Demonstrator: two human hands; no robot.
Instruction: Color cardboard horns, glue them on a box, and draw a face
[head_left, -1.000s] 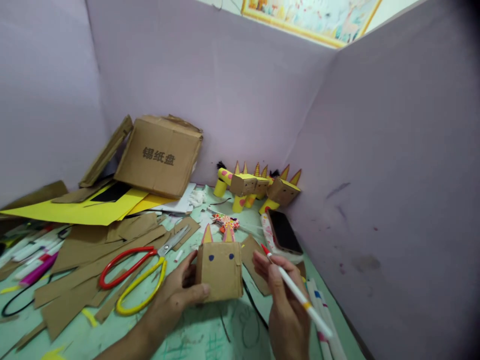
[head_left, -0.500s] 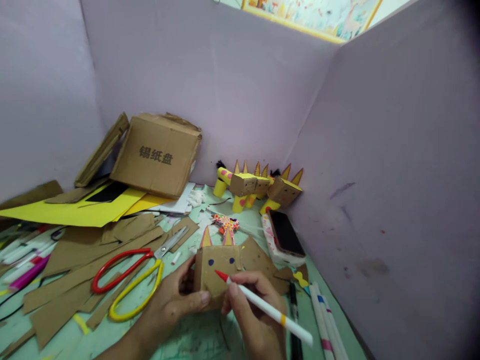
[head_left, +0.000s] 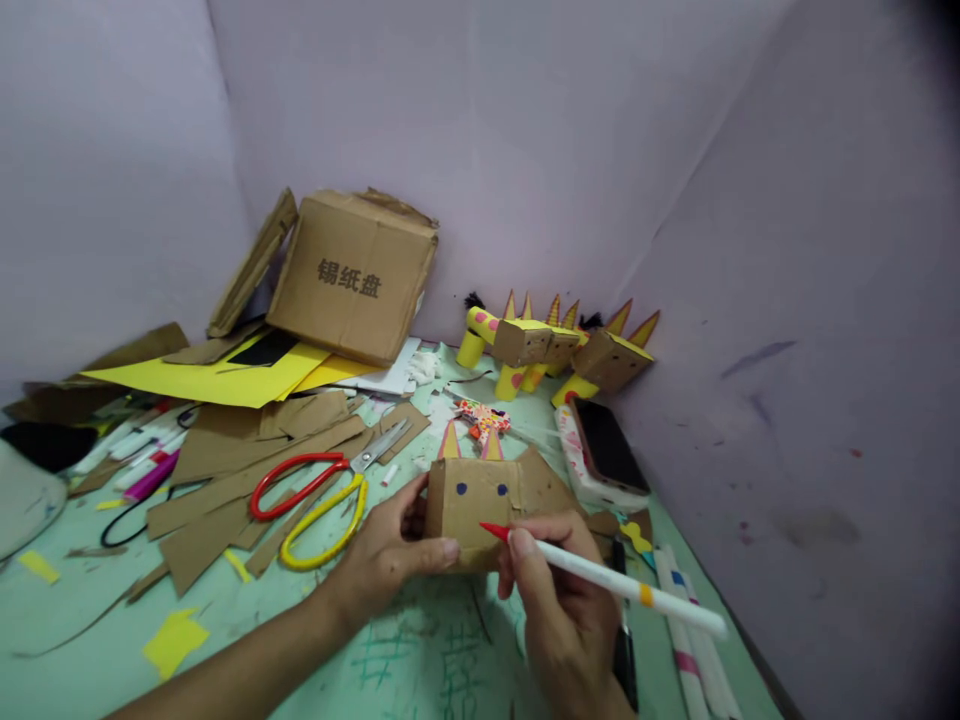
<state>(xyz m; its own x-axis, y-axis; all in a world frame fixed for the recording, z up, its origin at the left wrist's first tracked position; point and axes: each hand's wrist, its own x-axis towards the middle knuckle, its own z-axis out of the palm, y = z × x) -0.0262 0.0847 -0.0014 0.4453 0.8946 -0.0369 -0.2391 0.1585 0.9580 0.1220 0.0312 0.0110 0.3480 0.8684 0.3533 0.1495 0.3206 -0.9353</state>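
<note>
My left hand (head_left: 401, 545) grips the left side of a small cardboard box head (head_left: 474, 500) with two dark blue eye dots and two pointed ears on top. In my right hand (head_left: 566, 600) is a white marker with a red tip (head_left: 630, 583), held like a pen. Its tip is at the front of the box, below the eyes; I cannot tell whether it touches. Left of my hands lie scissors (head_left: 330, 500) with one red and one yellow handle, on cardboard strips (head_left: 225, 490).
A large cardboard box (head_left: 352, 280) leans at the back beside yellow sheets (head_left: 210, 375). Yellow animal figures with cardboard heads (head_left: 615, 360) stand by the wall. A phone (head_left: 609, 445) rests at the right, with markers (head_left: 686, 640) below it. Pens (head_left: 150, 475) lie at the left.
The view has shifted, so everything sits further right and slightly higher. My left hand still holds the box head, and the red marker tip stays near its front, slightly lower relative to the eyes.
</note>
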